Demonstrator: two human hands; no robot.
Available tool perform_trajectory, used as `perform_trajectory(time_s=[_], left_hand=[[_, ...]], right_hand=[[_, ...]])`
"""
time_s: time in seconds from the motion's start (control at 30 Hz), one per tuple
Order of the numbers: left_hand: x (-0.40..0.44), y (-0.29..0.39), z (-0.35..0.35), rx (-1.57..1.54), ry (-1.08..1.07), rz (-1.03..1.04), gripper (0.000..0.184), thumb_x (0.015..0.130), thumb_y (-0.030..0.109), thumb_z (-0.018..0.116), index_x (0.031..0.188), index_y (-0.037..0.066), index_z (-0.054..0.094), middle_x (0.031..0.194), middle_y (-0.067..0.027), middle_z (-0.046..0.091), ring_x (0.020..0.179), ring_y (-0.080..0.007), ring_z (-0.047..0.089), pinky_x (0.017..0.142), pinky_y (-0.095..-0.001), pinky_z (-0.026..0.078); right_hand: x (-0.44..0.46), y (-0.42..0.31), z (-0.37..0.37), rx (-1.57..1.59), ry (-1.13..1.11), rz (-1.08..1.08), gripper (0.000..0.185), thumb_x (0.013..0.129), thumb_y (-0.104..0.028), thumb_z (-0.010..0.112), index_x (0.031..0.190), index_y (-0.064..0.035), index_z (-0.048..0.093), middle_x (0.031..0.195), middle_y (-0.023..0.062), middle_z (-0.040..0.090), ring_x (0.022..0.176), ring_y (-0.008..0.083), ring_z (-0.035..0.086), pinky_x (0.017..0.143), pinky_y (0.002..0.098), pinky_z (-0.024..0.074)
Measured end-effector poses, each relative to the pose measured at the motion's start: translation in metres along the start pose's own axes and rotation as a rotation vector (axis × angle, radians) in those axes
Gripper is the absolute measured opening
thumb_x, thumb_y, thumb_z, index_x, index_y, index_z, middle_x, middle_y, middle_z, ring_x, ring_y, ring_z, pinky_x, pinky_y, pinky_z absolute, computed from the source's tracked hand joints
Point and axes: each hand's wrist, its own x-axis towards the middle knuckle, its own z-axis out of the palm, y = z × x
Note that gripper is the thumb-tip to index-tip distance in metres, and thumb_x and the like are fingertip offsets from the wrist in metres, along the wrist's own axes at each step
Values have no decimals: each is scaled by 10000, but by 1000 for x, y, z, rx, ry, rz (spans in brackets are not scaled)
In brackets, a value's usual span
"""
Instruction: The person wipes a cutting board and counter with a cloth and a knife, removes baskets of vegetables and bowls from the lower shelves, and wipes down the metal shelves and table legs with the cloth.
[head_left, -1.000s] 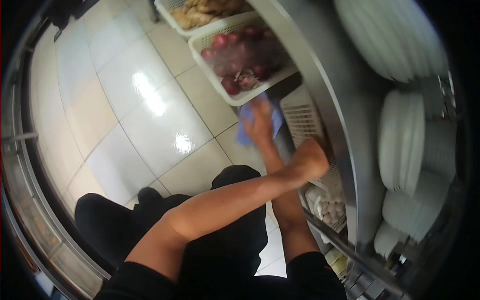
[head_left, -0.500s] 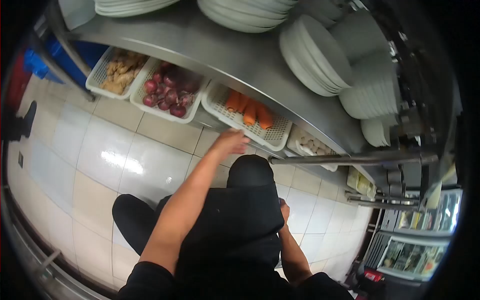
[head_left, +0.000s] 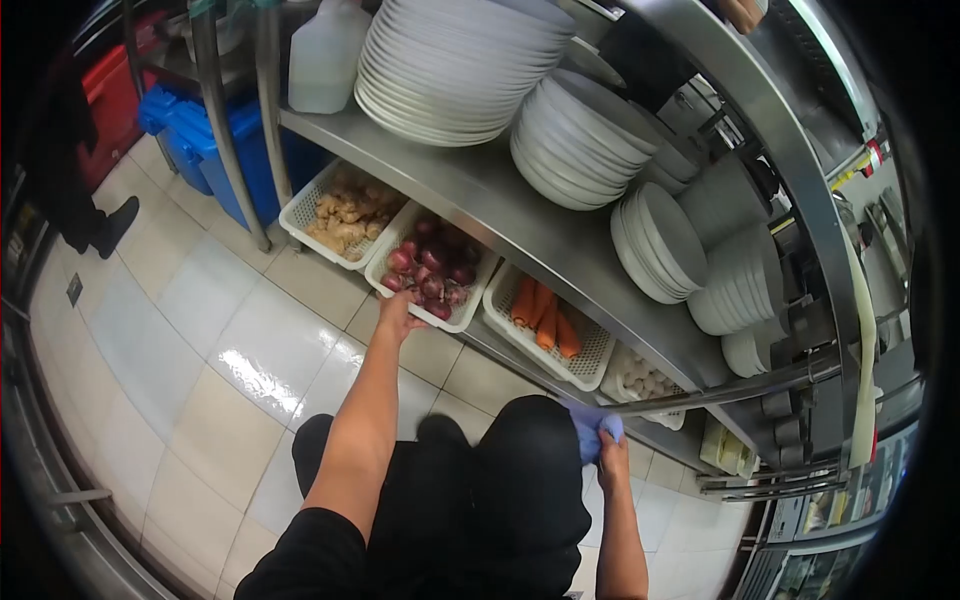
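My left hand (head_left: 400,316) is at the front rim of a white perforated plastic basket (head_left: 478,301) on the lower level, its fingers curled at the edge. Red onions (head_left: 433,262) fill that basket. Off to the right, beside my knee, my right hand (head_left: 611,460) grips a crumpled blue-purple cloth (head_left: 590,428), which hangs partly behind my dark-clothed leg. The basket of carrots (head_left: 588,383) stands to the right of the onions, with several carrots (head_left: 547,318) in it.
Ginger (head_left: 350,215) fills a basket left of the onions. Small pale round items (head_left: 645,377) lie in another, at right. Stacked white plates (head_left: 455,70) load the steel shelf (head_left: 450,185) above. Its rail (head_left: 730,393) juts near my right hand. A person's shoe (head_left: 117,226) shows at left.
My left hand has moved left from near the carrot basket to the onion basket's rim. My right hand has come out from beside my leg, showing the cloth. The view has shifted.
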Motion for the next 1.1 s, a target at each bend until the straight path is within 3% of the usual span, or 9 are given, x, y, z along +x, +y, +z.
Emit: perform_trajectory(time_s=[0.13, 0.23, 0.37, 0.47, 0.67, 0.8, 0.93, 1.0, 1.1], left_hand=[[-8, -39, -54, -54, 108, 43, 375, 757, 48, 544, 1125, 27, 477, 1009, -130, 553, 879, -248, 600, 678, -410, 528], [-110, -58, -88, -268, 174, 109, 311, 755, -8, 525, 1066, -19, 515, 959, -100, 560, 873, -221, 582, 761, -374, 488], [-210, -80, -167, -271, 186, 122, 424, 726, -34, 511, 1149, -26, 475, 1001, -116, 558, 935, -254, 586, 845, -391, 486], [-283, -32, -128, -241, 377, 221, 562, 655, -57, 478, 1216, -38, 446, 1056, -139, 564, 985, -287, 585, 877, -400, 480], [-333, -38, -168, -217, 507, 382, 638, 614, -23, 486, 1250, -27, 427, 1128, -143, 557, 1028, -278, 577, 910, -399, 468], [-351, -56, -177, -256, 715, 449, 634, 625, 5, 516, 1252, -9, 426, 1096, -109, 549, 1000, -245, 570, 893, -381, 464], [-356, -63, -168, -338, 781, 468, 568, 635, 26, 526, 1197, -14, 453, 1059, -102, 547, 969, -240, 569, 882, -387, 468], [-348, -65, -161, -382, 773, 430, 546, 639, 33, 530, 1179, -16, 461, 1062, -103, 546, 974, -241, 567, 881, -392, 468], [-347, -68, -154, -419, 815, 487, 544, 645, 46, 537, 1180, -22, 463, 1084, -112, 540, 991, -250, 558, 882, -416, 466]], right_hand=[[2, -41, 53, 119, -239, 181, 325, 886, -103, 513, 1192, 6, 491, 1052, 100, 599, 950, 217, 602, 829, 329, 497], [29, -58, 97, 210, -331, 110, 362, 873, -102, 536, 1216, -4, 473, 1025, 101, 599, 936, 217, 613, 742, 306, 535], [104, -80, 169, 172, -460, 50, 293, 856, -134, 545, 1120, -9, 562, 1035, 151, 611, 917, 280, 627, 775, 370, 525], [180, -83, 232, 113, -497, 10, 268, 847, -138, 540, 1073, -6, 596, 1028, 187, 618, 917, 319, 631, 791, 398, 520], [262, -72, 421, -675, -429, -572, 252, 828, -111, 537, 1040, 6, 607, 1021, 219, 615, 925, 337, 623, 795, 411, 516], [217, -16, 527, -1140, -499, -910, 243, 816, -93, 535, 1019, 14, 615, 1017, 239, 613, 930, 349, 617, 797, 420, 513], [136, -16, 486, -1252, -650, -1100, 237, 806, -79, 533, 1003, 19, 620, 1014, 255, 612, 934, 358, 613, 799, 426, 511], [140, -40, 447, -1074, -773, -1010, 298, 870, -248, 475, 972, -38, 658, 939, 205, 638, 926, 335, 626, 794, 380, 501], [189, -58, 392, -969, -645, -874, 285, 850, -237, 496, 969, -37, 661, 959, 207, 636, 942, 333, 621, 816, 381, 491]])
